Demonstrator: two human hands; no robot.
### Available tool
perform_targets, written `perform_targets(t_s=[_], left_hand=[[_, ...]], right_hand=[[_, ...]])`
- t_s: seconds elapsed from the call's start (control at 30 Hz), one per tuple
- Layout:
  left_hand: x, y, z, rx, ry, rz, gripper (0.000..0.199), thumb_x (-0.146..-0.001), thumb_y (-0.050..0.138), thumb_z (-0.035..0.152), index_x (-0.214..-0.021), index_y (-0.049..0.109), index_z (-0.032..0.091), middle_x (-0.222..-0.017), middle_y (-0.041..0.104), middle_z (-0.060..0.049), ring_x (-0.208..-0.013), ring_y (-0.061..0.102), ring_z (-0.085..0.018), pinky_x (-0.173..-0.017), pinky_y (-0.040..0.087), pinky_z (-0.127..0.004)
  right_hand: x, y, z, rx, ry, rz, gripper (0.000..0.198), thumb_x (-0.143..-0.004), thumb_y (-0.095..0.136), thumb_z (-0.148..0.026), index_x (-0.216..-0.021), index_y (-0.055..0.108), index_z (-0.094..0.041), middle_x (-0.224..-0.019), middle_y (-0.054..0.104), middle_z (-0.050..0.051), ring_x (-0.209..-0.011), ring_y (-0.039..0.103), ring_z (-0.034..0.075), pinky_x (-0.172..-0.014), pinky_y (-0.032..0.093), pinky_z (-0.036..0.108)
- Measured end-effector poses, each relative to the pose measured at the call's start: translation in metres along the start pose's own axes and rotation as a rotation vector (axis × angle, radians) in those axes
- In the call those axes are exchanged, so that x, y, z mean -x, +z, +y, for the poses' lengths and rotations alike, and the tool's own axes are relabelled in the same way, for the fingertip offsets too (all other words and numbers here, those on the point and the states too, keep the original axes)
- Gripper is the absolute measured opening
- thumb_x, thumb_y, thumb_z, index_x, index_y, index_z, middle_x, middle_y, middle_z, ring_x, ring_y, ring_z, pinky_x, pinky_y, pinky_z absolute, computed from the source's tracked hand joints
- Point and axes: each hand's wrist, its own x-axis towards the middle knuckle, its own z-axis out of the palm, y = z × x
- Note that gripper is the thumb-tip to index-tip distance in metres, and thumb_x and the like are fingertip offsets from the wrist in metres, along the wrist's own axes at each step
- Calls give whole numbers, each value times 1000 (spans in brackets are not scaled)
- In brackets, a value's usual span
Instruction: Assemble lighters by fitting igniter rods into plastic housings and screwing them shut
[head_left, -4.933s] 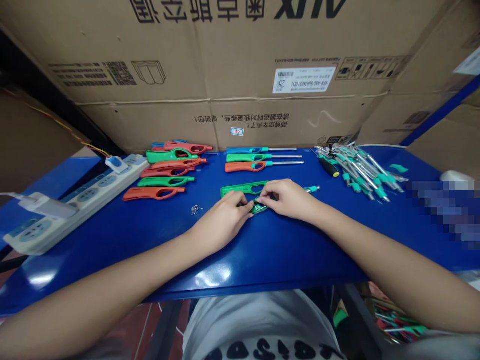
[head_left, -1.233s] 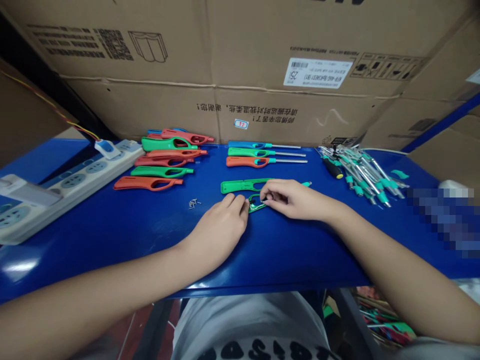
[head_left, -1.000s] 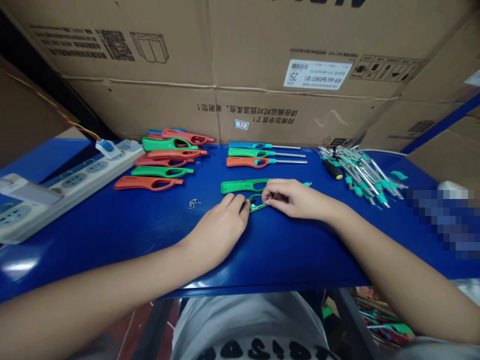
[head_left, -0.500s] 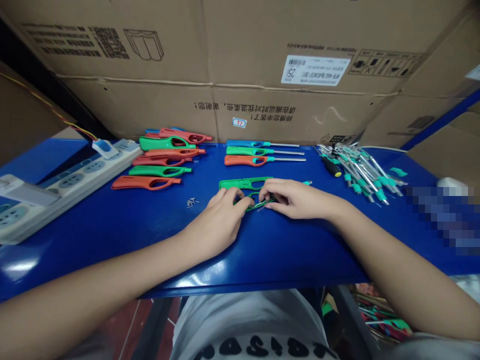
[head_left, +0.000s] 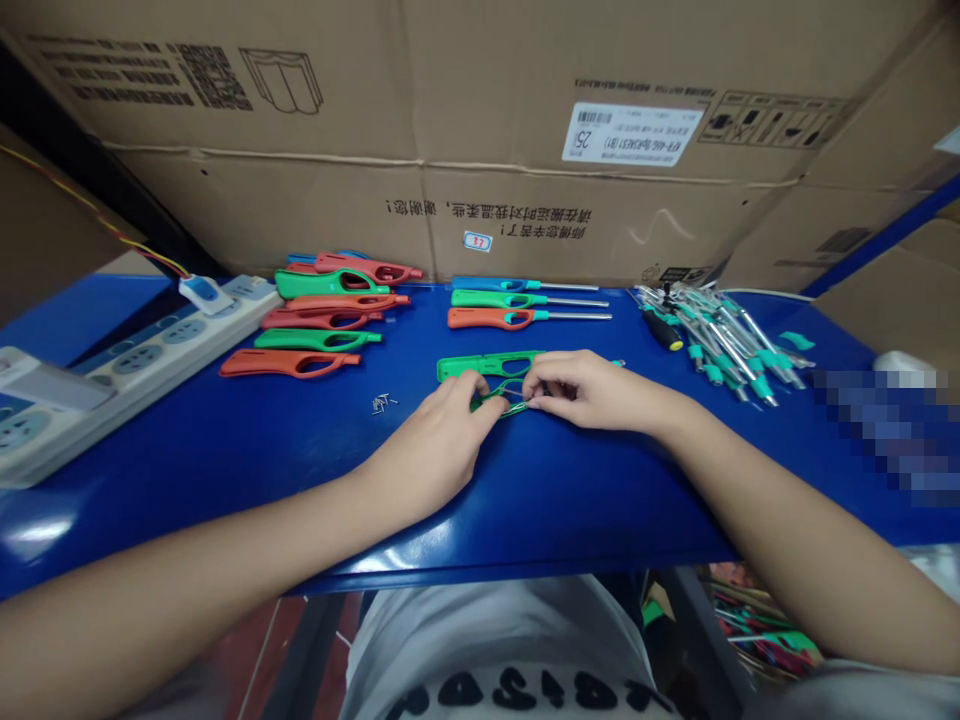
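Observation:
Close together above the blue table, my left hand (head_left: pixel 442 420) and my right hand (head_left: pixel 581 390) work on one green lighter shell half (head_left: pixel 514 408). The left fingers pinch its handle end. My right thumb and fingertips close at its other end, over the trigger opening; a thin dark strand seems to run there, too small to name. Just beyond lies another green shell half (head_left: pixel 480 367), its inner side up, partly covered by my right hand. Several small screws (head_left: pixel 382 404) lie loose left of my left hand.
Several red and green lighter shells (head_left: pixel 292 362) are stacked at left, beside a white power strip (head_left: pixel 142 365). Three assembled lighters (head_left: pixel 491 318) lie at the back. Right of them are a screwdriver (head_left: pixel 664 330) and a pile of metal lighter tubes (head_left: pixel 724 340). A cardboard box (head_left: pixel 315 220) stands behind.
My right hand has shifted slightly up and right along the green shell half. The left hand keeps its grip almost unmoved. The view has tilted a little.

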Motion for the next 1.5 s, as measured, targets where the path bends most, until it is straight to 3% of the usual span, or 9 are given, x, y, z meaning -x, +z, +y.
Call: perform_targets(t_s=[0.37,0.73,1.23,1.5], left_hand=[[2,1,0,-10,18,11,31,-98,42,8,-124,58,11,-120,53,-18,-108,53,-29,-93,53,-48],[1,0,0,-19,28,13,35,-97,44,6,-129,57,11,-123,52,-17,-112,53,-29,-96,53,-47],[2,3,-1,-7,36,13,39,-97,43,5,-133,54,13,-122,52,-17,-112,52,-29,-95,53,-47],[2,0,-1,-10,33,11,35,-97,43,6,-129,58,12,-121,52,-18,-110,53,-29,-94,53,-48]], right_hand=[[2,-2,-1,52,-56,-16,13,-93,59,-16,-101,69,-17,-99,67,7,-86,64,16,-76,50,28],[1,-1,0,34,-75,25,14,-91,62,-14,-96,74,-17,-97,72,8,-87,68,18,-78,52,30],[-1,-1,-4,73,-23,3,14,-97,54,-20,-94,67,-15,-92,67,6,-83,61,17,-77,47,30],[2,-1,1,25,-42,-3,10,-90,59,-14,-96,66,-17,-95,65,5,-75,57,13,-67,46,25]])
